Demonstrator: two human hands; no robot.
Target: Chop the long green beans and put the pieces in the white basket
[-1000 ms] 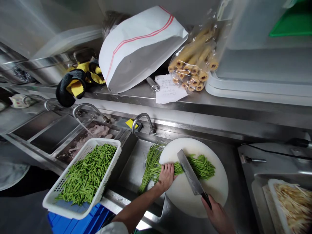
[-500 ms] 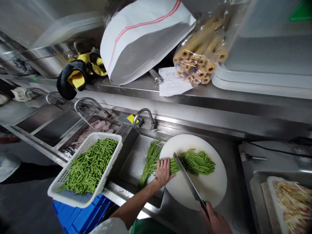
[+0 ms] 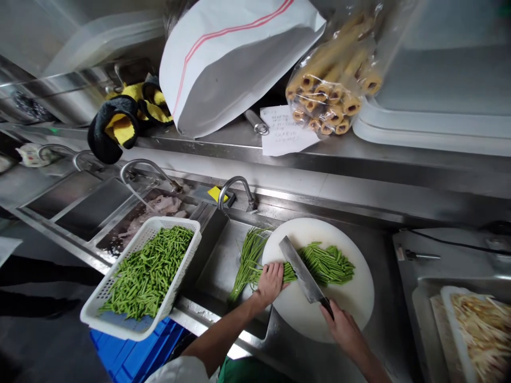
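My left hand (image 3: 271, 281) presses on a bundle of long green beans (image 3: 248, 260) at the left edge of the round white cutting board (image 3: 343, 319). The uncut ends hang over the sink. My right hand (image 3: 341, 323) is closed round the black handle of a broad knife (image 3: 302, 270). Its blade lies tilted across the board, between the held bundle and a pile of cut beans (image 3: 329, 264). To the left, a white perforated basket (image 3: 195, 229) holds many short cut bean pieces.
A faucet (image 3: 236, 183) curves over the sink behind the board. Left of it, another basin holds pale meat (image 3: 159, 206). A blue crate (image 3: 136, 354) is under the basket. At the right stands a tray of pale strips (image 3: 485, 330). A person's legs show at far left.
The knife has turned so its flat side shows more, and my right hand has moved slightly up the board. My left hand stays on the bundle. The person at far left has shifted.
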